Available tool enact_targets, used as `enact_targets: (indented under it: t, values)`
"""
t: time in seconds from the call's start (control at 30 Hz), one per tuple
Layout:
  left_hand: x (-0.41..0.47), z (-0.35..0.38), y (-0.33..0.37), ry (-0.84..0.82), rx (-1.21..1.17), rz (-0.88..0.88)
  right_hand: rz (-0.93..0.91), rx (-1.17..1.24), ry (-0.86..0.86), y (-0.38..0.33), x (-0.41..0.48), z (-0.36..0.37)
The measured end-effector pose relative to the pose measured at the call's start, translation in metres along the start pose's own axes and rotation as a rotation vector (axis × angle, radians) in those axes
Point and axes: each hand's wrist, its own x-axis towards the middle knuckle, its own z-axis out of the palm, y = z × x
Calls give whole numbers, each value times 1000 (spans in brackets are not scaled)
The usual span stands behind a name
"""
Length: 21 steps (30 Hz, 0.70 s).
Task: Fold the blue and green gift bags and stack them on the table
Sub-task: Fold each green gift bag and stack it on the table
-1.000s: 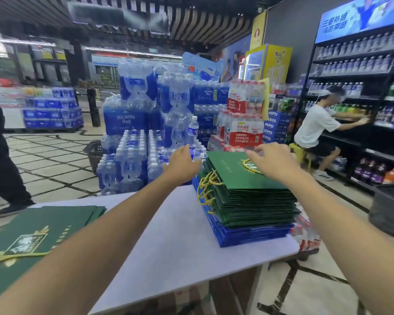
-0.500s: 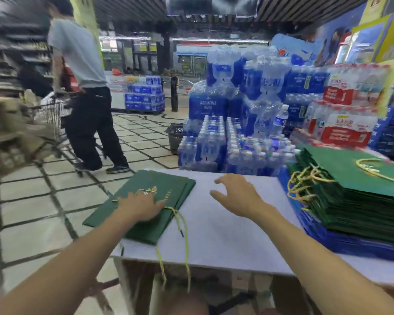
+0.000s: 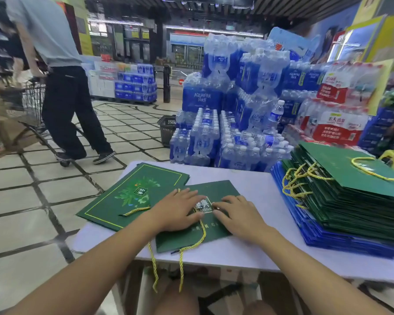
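A flat green gift bag [image 3: 216, 189] lies near the front edge of the white table [image 3: 255, 253], its yellow cord handles [image 3: 180, 267] hanging over the edge. My left hand [image 3: 178, 210] and my right hand [image 3: 239, 214] both press on it with fingers spread flat, either side of its white label. Under its left part lies a small pile of flat green bags [image 3: 127, 196] with a leafy print on top. At the table's right stands a tall stack of folded green bags [image 3: 350, 194] over folded blue bags [image 3: 341, 242].
Shrink-wrapped packs of water bottles [image 3: 232, 123] rise just behind the table. A person [image 3: 62, 76] with a shopping cart [image 3: 30, 103] walks on the tiled floor at the left. A black basket [image 3: 167, 128] sits on the floor by the bottles.
A green bag has been drawn off the left pile to the table's front middle. My left hand moved right with it and my right hand came down onto it. The view tilted down.
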Motion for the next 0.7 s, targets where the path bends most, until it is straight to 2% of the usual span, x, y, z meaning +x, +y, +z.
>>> enact_targets:
  t: [0.1,0.27,0.4,0.53,0.63,0.7]
  values:
    - [5,1,-2,-11,62,-89,34,-160,-33,7,-15,-3]
    - [1,-5,30,33,113,3,159,-243,-163,20,23,-20]
    - [2,7,66,11,143,123,113,-126,-328,34,79,-24]
    - [13,12,54,15,-60,207,2,47,-342,28,89,-26]
    - [17,4,31,60,-3,95,21,196,-228,34,74,-34]
    - [15,-3,9,84,150,-115,81,101,-142,41,61,-31]
